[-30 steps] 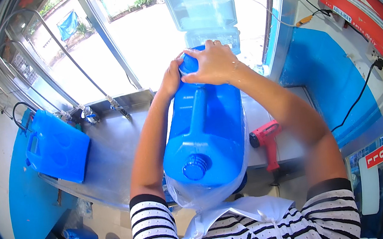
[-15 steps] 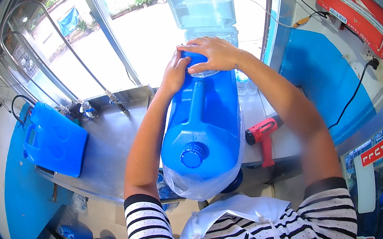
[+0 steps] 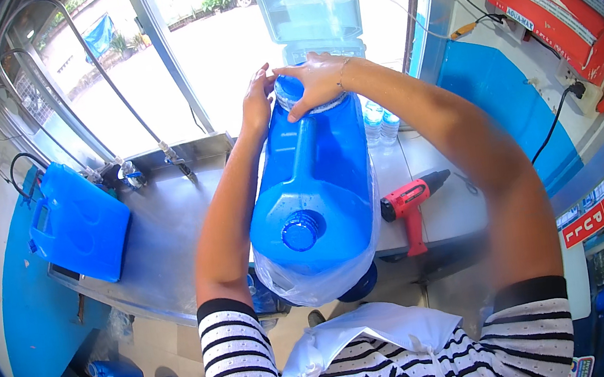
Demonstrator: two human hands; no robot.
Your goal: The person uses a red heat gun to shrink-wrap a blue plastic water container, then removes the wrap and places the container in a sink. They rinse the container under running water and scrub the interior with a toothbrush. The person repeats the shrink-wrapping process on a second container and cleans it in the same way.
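A large blue water jug (image 3: 350, 174) stands in front of me, with clear plastic wrap (image 3: 315, 287) around its lower sides. At its far end is a wide blue cap (image 3: 290, 87) with a printed clear band round it. My right hand (image 3: 319, 83) spans this cap, thumb on the near side and fingers over the far side. My left hand (image 3: 257, 99) is at the cap's left edge, fingers stretched out and apart; whether its fingertips touch the cap is hard to tell. Nearer me, a small ridged blue cap (image 3: 300, 231) sits on the jug's top, beyond it the moulded handle (image 3: 303, 150).
Right of the jug lie a red heat gun (image 3: 411, 208) and small clear bottles (image 3: 381, 125). On the left, a blue jerrycan (image 3: 81, 221) stands by a steel sink counter (image 3: 162, 230) with taps (image 3: 178, 159). A red bag-like pack (image 3: 551, 22) and cables are at far right.
My left hand has drawn slightly left from the cap and its fingers have straightened. My right hand has shifted left on the cap, its elbow swinging outward. The view has moved a little.
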